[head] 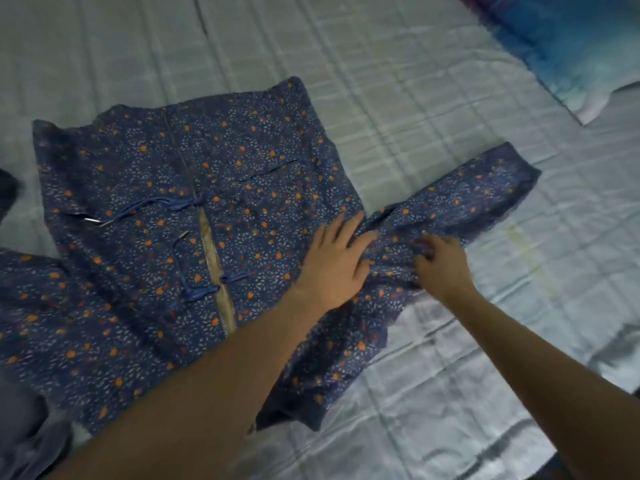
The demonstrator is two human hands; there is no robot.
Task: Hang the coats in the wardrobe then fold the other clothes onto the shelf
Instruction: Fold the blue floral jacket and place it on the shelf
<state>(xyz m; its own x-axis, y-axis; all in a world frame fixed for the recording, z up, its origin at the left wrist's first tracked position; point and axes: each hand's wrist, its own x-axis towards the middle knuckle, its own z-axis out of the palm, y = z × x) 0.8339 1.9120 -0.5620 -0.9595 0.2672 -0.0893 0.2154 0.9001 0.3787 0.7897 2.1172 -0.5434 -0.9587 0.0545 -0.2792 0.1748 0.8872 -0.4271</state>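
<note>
A blue floral jacket lies spread flat on the bed, its sleeve pointing to 2 o'clock. The left hand presses flat, fingers straight, at the armpit; the right hand pinches the sleeve.

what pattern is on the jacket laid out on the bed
Dark blue jacket with small orange and white floral specks, clearest in the head view.
</note>
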